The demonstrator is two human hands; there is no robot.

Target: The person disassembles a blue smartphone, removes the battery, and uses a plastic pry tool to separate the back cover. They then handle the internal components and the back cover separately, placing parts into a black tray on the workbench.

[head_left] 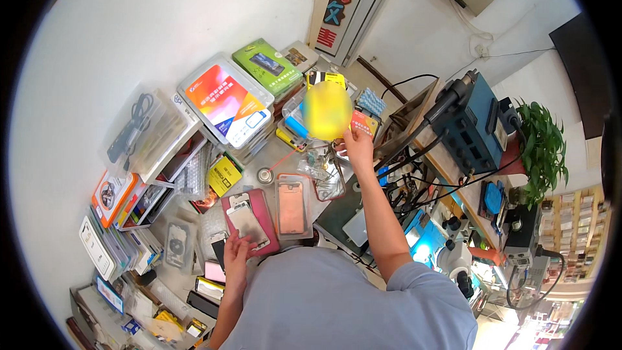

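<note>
My left hand point(237, 254) is low on the cluttered bench with its fingers apart, touching or very near the lower edge of a pale phone panel point(251, 225). That panel rests over a pink-red flat case point(271, 221). Farther off, my right hand point(357, 149) is reached out with its fingers bent together. They meet the lower edge of a red and yellow flat packet point(364, 123), and a blurred yellow shape point(327, 110) is just left of them. What the fingers grip is not clear. A clear box with an orange-pink phone-shaped piece point(291, 207) stands between my arms.
Back left are a large plastic box with a colourful lid point(227, 100) and a green box point(267, 65). A small round metal container point(265, 175) stands mid-bench. On the right are a blue bench unit point(468, 123), black cables and a leafy plant point(544, 146).
</note>
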